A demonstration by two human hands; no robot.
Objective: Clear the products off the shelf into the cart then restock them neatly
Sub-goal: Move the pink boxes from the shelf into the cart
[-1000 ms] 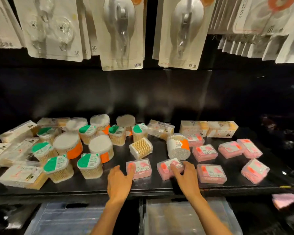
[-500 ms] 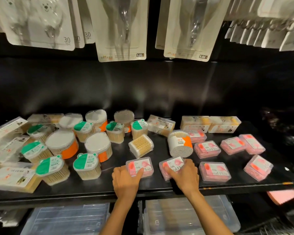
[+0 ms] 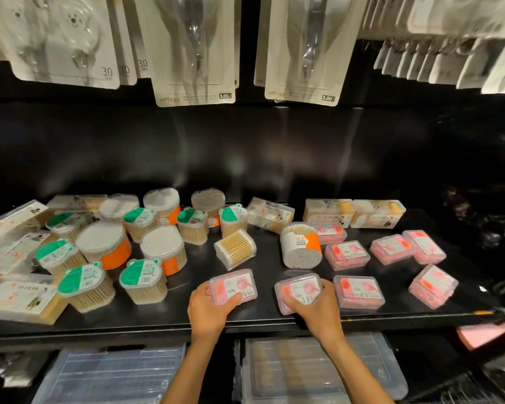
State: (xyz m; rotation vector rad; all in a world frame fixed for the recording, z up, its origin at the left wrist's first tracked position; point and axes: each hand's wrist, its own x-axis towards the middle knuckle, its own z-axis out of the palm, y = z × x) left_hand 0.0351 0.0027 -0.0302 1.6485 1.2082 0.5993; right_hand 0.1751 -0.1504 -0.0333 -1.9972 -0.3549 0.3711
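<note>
On the black shelf (image 3: pixel 158 322), near its front edge, lie two pink dental floss boxes. My left hand (image 3: pixel 209 312) grips the left floss box (image 3: pixel 235 285), thumb on its lid. My right hand (image 3: pixel 318 309) grips the right floss box (image 3: pixel 299 291) from its near side. Several more pink floss boxes (image 3: pixel 359 291) are scattered to the right. Green-lidded cotton swab tubs (image 3: pixel 142 279) and orange-banded round tubs (image 3: pixel 105 247) crowd the left half. One swab pack (image 3: pixel 235 252) and one round tub (image 3: pixel 302 244) lie tipped in the middle.
Flat clear swab boxes (image 3: pixel 21 300) sit at the far left and along the back right (image 3: pixel 353 212). Carded goods (image 3: pixel 196 51) hang above the shelf. Clear plastic bins (image 3: pixel 318 371) stand on the level below. A pink thing (image 3: pixel 484 333) shows at the lower right.
Both hands have gone from resting beside the two front floss boxes to closing around them. The view has tilted slightly down and drawn closer.
</note>
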